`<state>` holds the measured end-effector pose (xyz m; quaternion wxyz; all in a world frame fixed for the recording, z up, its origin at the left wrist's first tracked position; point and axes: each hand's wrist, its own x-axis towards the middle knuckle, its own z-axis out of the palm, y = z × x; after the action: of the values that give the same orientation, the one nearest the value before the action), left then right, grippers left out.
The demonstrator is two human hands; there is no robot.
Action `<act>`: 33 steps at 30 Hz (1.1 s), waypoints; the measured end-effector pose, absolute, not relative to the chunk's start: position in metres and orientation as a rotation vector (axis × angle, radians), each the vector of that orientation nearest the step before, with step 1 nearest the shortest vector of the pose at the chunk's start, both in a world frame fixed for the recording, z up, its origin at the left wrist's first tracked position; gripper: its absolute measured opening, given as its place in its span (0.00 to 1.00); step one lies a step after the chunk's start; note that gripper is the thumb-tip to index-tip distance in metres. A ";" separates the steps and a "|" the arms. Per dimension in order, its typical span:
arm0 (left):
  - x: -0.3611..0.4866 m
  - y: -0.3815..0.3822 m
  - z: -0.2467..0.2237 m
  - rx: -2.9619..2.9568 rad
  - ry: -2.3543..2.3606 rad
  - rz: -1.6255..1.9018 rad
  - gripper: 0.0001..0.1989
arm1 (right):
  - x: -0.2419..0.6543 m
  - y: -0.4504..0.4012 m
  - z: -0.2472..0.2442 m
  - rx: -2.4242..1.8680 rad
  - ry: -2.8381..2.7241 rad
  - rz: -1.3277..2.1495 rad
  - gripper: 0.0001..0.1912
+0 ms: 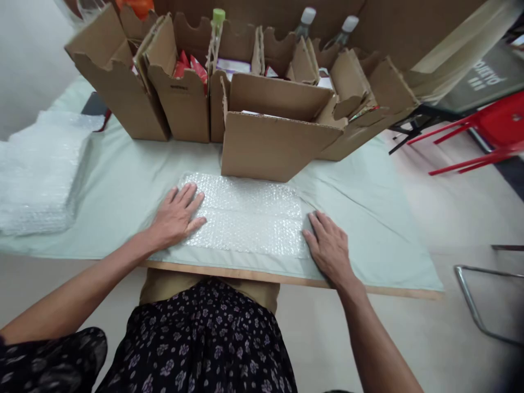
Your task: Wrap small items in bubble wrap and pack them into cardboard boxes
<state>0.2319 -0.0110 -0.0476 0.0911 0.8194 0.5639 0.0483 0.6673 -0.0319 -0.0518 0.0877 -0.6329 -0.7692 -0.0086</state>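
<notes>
A sheet of clear bubble wrap (245, 218) lies flat on the cloth-covered table (368, 218), close to its front edge. My left hand (176, 215) rests on the sheet's left end, fingers spread. At the opposite end, my right hand (327, 240) lies palm down by the sheet's right edge, its fingers stretched out and slightly apart; whether it touches the wrap I cannot tell. Just behind the sheet stands a wide open cardboard box (274, 144), its contents mostly hidden.
Several cardboard holders (184, 103) stand in a row at the back, with red packets (190, 68) and other goods inside. Bottles (305, 24) rise behind them. A stack of bubble wrap (45, 174) sits at the left. A red chair (497, 125) is beyond the table's right side.
</notes>
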 end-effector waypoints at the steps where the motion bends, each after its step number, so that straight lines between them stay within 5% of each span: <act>1: 0.228 -0.014 -0.046 2.434 1.680 0.155 0.33 | 0.679 -0.040 -0.049 -1.864 -2.287 -0.024 0.26; 10: 0.250 -0.030 -0.035 2.560 1.283 0.265 0.34 | 0.679 -0.068 -0.034 -1.540 -2.502 0.205 0.22; 16: 0.259 -0.040 -0.029 2.568 1.260 0.283 0.41 | 0.651 -0.059 -0.042 -1.419 -2.117 0.265 0.14; 24: 0.229 -0.046 -0.017 2.278 1.441 0.666 0.13 | 0.646 -0.075 -0.004 -1.356 -1.571 0.577 0.07; 33: 0.224 -0.045 0.004 1.692 1.582 0.792 0.13 | 0.647 -0.077 0.005 -1.504 -1.382 0.763 0.14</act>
<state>0.2236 -0.0452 0.0037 0.3398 0.6502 0.6076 0.3042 0.6471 -0.0774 0.0053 0.4625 -0.6116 -0.5620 0.3102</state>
